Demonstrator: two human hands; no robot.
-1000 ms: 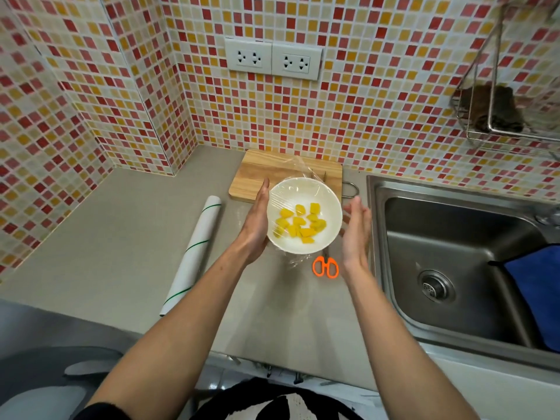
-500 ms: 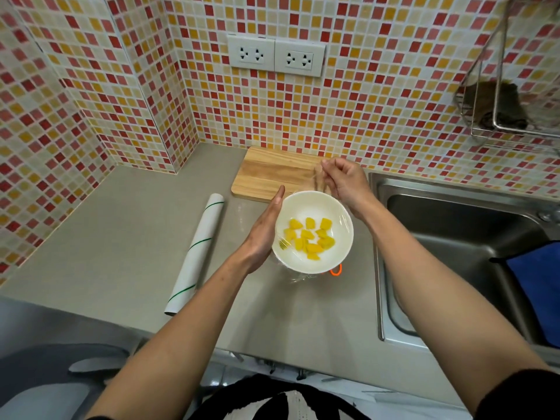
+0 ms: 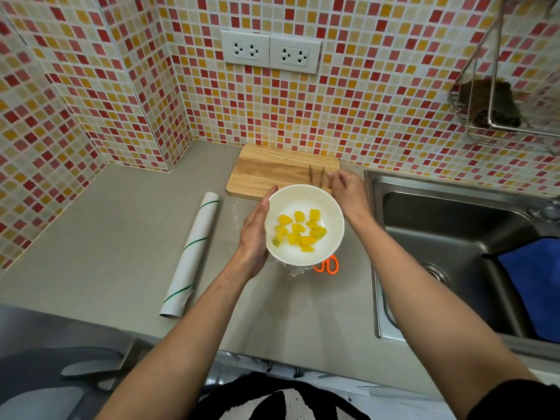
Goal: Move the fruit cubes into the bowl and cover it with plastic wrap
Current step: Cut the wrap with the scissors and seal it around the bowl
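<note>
Not seeing any readable text, labels, brands or numbers anywhere here, the closest thing to a marking is plain green stripes running across the plastic wrap roll (image 3: 190, 256) lying left of the hand cradling the bowl.

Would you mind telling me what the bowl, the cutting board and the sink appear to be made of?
Bowl: probably glazed ceramic, though melamine is possible; plain white and smooth.
Cutting board: light wood, matte, with visible grain lines.
Sink: likely stainless steel, brushed grey with soft reflections.
</note>
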